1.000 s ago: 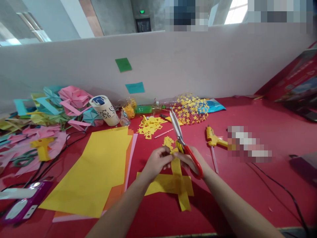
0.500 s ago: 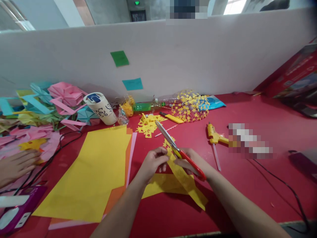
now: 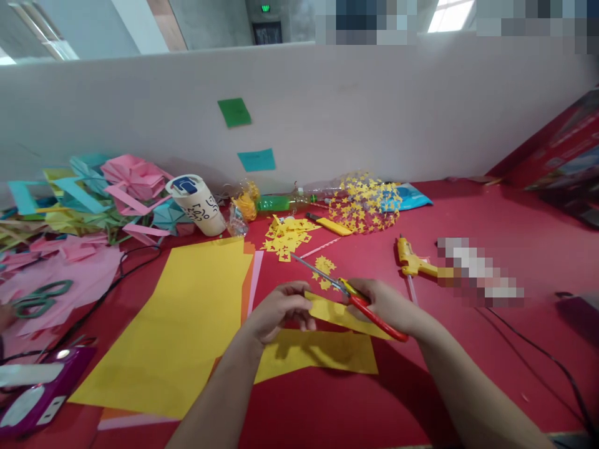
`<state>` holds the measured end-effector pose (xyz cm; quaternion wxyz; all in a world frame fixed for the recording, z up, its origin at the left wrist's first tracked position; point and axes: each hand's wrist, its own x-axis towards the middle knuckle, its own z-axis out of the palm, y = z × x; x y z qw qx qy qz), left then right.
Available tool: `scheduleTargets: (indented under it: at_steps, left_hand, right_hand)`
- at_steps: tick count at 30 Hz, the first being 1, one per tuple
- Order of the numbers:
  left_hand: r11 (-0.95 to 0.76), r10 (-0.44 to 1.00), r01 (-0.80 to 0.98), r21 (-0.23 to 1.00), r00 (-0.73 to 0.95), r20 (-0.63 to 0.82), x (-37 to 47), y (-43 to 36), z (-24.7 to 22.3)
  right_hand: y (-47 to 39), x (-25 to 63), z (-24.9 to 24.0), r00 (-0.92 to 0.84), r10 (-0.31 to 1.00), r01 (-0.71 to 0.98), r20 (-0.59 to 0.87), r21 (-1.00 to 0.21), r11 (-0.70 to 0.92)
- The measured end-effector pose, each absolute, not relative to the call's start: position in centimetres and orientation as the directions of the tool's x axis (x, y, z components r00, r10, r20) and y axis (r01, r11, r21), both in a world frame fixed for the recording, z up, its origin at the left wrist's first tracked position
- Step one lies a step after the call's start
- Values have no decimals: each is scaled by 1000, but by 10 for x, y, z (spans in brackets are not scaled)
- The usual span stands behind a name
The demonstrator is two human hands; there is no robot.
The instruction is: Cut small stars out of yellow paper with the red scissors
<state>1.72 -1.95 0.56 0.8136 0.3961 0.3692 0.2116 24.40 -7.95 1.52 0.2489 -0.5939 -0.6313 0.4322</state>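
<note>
My left hand [image 3: 287, 310] pinches the end of a yellow paper strip [image 3: 344, 313] held above the table. In my right hand [image 3: 386, 305] are red-handled scissors [image 3: 358, 302], their blades pointing away to the upper left, above the strip. The strip's other end reaches under my right hand. Below lies another yellow paper piece [image 3: 322, 352], flat on the red table. Small cut yellow stars [image 3: 324, 269] sit just beyond the blades. Farther back is a heap of yellow scraps with star outlines [image 3: 286, 236].
Stacked yellow sheets [image 3: 187, 324] lie left, beside a purple device [image 3: 44, 393] and green-handled scissors [image 3: 44, 296]. Behind stand a paper cup [image 3: 199, 206], a green bottle [image 3: 276, 202] and a star-covered clear piece [image 3: 365, 202]. A yellow cutter [image 3: 333, 226] and glue gun [image 3: 414, 260] lie right, with a cord.
The strip has turned from steeply slanted to nearly level, and the scissors have swung lower to the right. The co-worker's hand at far left has drawn back, revealing green-handled scissors.
</note>
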Motion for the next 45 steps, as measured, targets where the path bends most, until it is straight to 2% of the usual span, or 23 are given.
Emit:
scheduleTargets:
  at_steps: [3, 6, 8, 10, 14, 18, 25, 30, 45]
  left_hand:
    - [608, 648, -92, 789, 631, -426, 17, -19, 9]
    - [565, 743, -239, 790, 565, -360, 16, -17, 17]
    - [516, 800, -331, 791, 516, -306, 11, -17, 25]
    - [444, 850, -406, 799, 473, -232, 5, -17, 33]
    - [202, 959, -474, 857, 272, -76, -4, -19, 45]
    - [50, 994, -421, 905, 110, -4, -7, -19, 44]
    - [73, 996, -362, 929, 73, -50, -5, -16, 41]
    - [116, 991, -358, 926, 103, -84, -6, -15, 39]
    - [128, 989, -377, 917, 123, -88, -8, -14, 41]
  right_hand:
    - [-78, 247, 19, -29, 993, 618, -114, -783, -71]
    - [-80, 245, 23, 149, 987, 663, 56, -747, -57]
    - [-84, 242, 26, 148, 983, 579, 112, -816, 6]
    - [-91, 237, 28, 42, 993, 426, 111, -901, 82]
    - [-100, 225, 31, -242, 970, 246, 10, -967, 71]
    - [-101, 216, 30, -395, 914, 258, -96, -966, 10]
    - [-102, 211, 27, -457, 834, 259, -310, -943, -209]
    - [-101, 213, 23, -422, 801, 323, -424, -896, -304]
    - [-102, 214, 22, -457, 756, 312, -469, -880, -358]
